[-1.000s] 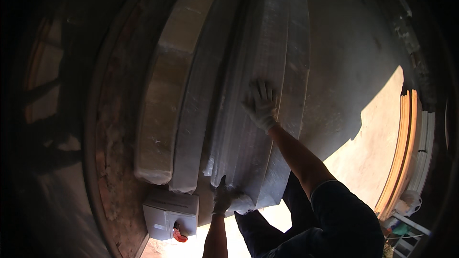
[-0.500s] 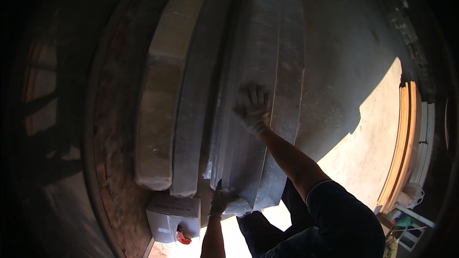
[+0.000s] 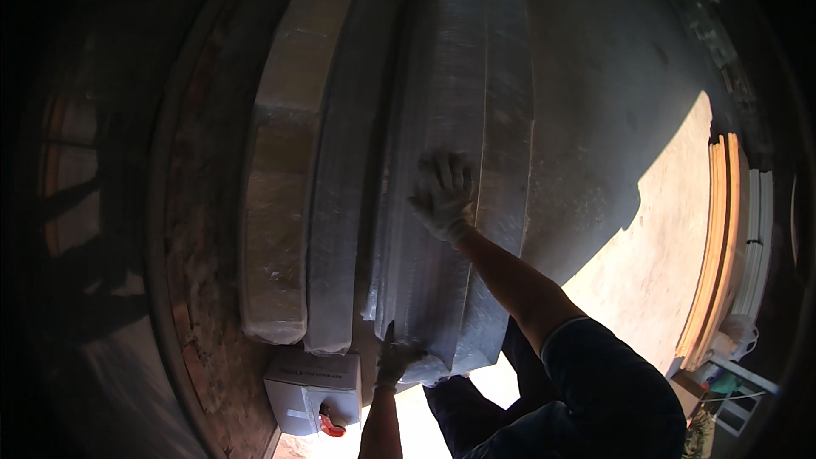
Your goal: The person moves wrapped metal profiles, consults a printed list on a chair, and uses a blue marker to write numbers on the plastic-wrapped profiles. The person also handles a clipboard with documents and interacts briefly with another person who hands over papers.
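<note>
A long grey package wrapped in clear plastic [image 3: 501, 246] stretches away from my legs. My right hand [image 3: 445, 200], in a pale work glove, lies on its top with the fingers spread. At the package's near left corner is my left hand [image 3: 393, 364], gloved as well and in shadow. It is closed round the wrapped end, with part of its fingers hidden. Close by on the left runs another long wrapped package, greyish [image 3: 333, 229], and beside that a brownish one [image 3: 276, 229].
A cardboard box [image 3: 314, 381] with a red-handled item [image 3: 331, 425] at its opening stands left of my left arm. Long wooden strips [image 3: 712, 246] and white strips [image 3: 755, 246] lie far right. A sharp shadow edge crosses the concrete floor [image 3: 629, 280].
The view has shifted slightly. My right hand stays spread on the package, and my left hand keeps its place at the near corner.
</note>
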Available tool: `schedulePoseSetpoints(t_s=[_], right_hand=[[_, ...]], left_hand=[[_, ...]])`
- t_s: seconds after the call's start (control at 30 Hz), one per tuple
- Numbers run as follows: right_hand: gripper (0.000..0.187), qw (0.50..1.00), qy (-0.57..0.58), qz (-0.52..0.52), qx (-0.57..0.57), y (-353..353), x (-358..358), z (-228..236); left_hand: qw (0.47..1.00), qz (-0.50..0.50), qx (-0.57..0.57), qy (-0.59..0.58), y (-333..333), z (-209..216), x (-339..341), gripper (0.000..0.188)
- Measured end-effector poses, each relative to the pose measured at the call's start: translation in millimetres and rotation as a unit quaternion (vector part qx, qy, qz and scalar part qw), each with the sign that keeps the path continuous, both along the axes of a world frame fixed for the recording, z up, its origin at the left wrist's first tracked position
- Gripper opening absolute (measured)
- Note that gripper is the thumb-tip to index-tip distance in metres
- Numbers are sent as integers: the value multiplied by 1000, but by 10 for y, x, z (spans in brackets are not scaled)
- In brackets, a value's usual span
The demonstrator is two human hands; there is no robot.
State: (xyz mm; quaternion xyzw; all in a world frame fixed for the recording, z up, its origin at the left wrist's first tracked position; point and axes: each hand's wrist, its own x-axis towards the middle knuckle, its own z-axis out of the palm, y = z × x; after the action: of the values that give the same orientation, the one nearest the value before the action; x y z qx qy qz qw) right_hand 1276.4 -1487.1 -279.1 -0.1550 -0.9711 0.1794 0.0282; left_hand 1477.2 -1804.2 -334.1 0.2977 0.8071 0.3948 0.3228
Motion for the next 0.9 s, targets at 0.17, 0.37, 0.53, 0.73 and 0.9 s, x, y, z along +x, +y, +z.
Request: schedulePoseSetpoints(t_s=[0.17, 0.37, 0.53, 0.73, 0.9], right_hand=[[78, 1000, 8, -1, 0, 39, 22, 35], [78, 994, -58, 81, -33, 244, 75, 361], [51, 974, -55, 113, -189, 858, 395, 639], [38, 908, -345, 86, -222, 2393, 1769, 545], [44, 870, -449, -147, -141, 3729, 3578, 856]], left_hand=[[998, -3, -59, -39, 18, 42, -26, 12], [925, 269, -267, -35, 325, 691, 42, 86], [896, 360, -258, -22, 472, 1172, 289, 103], [884, 378, -272, -41, 645, 1694, 925, 89], [879, 324, -329, -113, 953, 2182, 1407, 87]])
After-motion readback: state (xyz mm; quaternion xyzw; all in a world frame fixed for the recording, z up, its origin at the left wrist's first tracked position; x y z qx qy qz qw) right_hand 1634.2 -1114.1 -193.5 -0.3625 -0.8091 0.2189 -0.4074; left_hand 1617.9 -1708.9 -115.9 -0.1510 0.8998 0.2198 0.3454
